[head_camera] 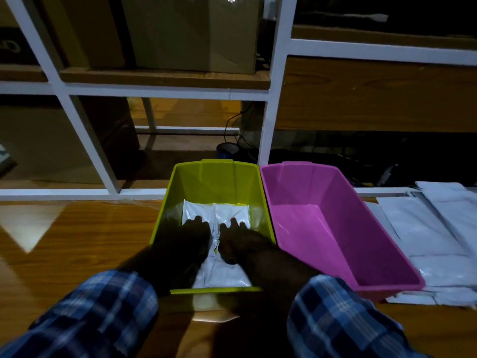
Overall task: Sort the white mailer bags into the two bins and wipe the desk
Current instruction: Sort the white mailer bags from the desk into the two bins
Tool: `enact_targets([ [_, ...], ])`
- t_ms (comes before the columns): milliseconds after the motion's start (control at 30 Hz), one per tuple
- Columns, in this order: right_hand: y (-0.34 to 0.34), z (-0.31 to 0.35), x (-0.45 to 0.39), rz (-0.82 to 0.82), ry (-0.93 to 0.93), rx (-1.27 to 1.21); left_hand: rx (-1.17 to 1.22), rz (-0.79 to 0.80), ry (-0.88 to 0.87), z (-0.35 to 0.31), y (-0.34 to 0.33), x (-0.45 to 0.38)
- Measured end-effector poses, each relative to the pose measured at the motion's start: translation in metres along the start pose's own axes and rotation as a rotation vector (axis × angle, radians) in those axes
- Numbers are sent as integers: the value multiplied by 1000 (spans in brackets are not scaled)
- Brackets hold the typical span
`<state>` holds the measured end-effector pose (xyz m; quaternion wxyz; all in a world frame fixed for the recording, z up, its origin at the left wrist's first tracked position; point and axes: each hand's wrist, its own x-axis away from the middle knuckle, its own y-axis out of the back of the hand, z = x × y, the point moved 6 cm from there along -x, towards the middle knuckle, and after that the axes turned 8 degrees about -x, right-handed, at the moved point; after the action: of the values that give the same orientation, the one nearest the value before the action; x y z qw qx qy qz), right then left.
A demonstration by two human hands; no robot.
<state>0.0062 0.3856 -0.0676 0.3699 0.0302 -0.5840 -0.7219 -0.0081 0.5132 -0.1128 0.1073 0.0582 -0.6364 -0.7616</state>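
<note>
Both hands lie palm-down with fingers stretched out flat, pressing on a white mailer bag point(222, 275) at the bottom of the green bin point(165, 220); neither hand has its fingers curled round anything. The left hand point(192, 236) rests on the left half of the bag, the right hand point(236, 239) on the right half, the two almost side by side with a narrow strip of white plastic showing between them. The bag spreads past the fingertips toward the far wall of the bin and back under the wrists to its near rim. Blue checked sleeves point(103, 306) cover both forearms.

Just to the right, its rim touching the green one, stands the pink bin point(387, 244), with nothing visible inside it. Farther right a pile of white mailer bags point(433, 228) lies flat on the wooden desk point(64, 241), partly tucked under the pink bin's right side. Behind the desk stands a white-framed shelf point(277, 73) holding a cardboard box point(191, 34).
</note>
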Motion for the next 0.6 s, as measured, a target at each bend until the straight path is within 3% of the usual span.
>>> enact_targets([
  [67, 25, 9, 9, -13, 25, -12, -57, -51, -71, 0, 48, 5],
  [100, 41, 13, 13, -34, 40, -32, -25, 47, -124, -1, 74, 10],
  [133, 57, 18, 18, -64, 76, -41, 10, 40, -136, 0, 97, 10],
  [167, 74, 23, 24, -100, 123, -32, 44, -29, -117, 4, 117, 9],
  [233, 106, 27, 40, -188, 208, -10, 199, -3, -18, 10, 143, 16],
  [467, 182, 1, 115, -601, 333, -33, 470, -484, 113, -8, 230, 50],
  [600, 198, -43, 141, -676, 286, -72, 569, -561, 104, -54, 254, 60],
])
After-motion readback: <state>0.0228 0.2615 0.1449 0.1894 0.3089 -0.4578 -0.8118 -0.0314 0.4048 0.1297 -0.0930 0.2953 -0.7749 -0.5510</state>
